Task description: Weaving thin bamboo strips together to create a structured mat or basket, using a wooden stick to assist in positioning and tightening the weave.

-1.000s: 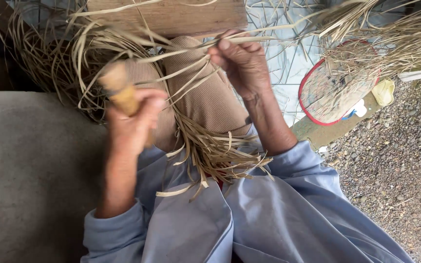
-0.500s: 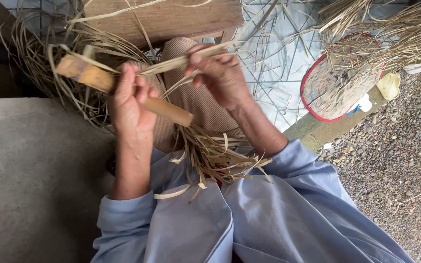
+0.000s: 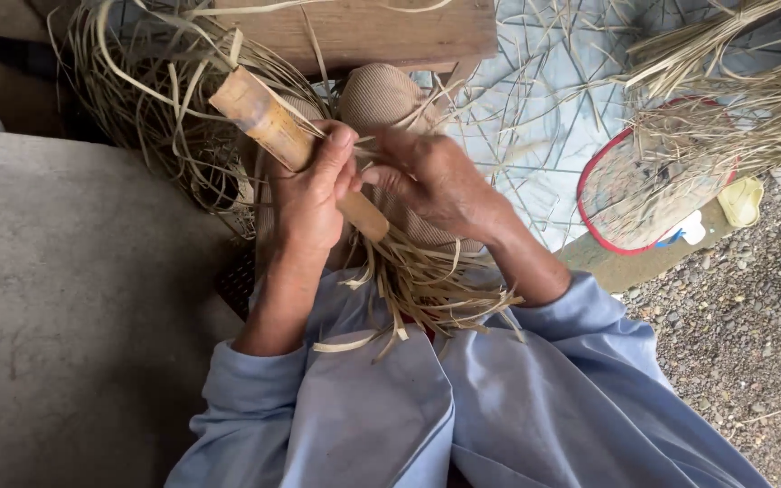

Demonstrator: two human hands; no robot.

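Observation:
My left hand (image 3: 311,190) is shut around a pale bamboo stick (image 3: 259,116) that slants from the upper left down to the right, its lower end (image 3: 365,217) showing below my fingers. My right hand (image 3: 427,179) is right beside it, fingers pinched on thin straw-coloured strips (image 3: 381,145) at the stick. More loose strips (image 3: 427,294) hang in a bunch over my lap below both hands. Both forearms come out of light blue sleeves (image 3: 580,330). A tan ribbed knee (image 3: 377,95) lies behind the hands.
A wooden plank (image 3: 363,32) crosses the top. A tangle of strips (image 3: 151,99) lies at upper left beside a grey concrete slab (image 3: 65,307). At right are a red-rimmed round woven fan (image 3: 648,190), dry straw bundles (image 3: 743,81), a light tarp (image 3: 535,136) and gravel (image 3: 752,325).
My two hands have come together; the right hand dropped down and left to the stick. The bamboo stick has swung so its upper end points further up.

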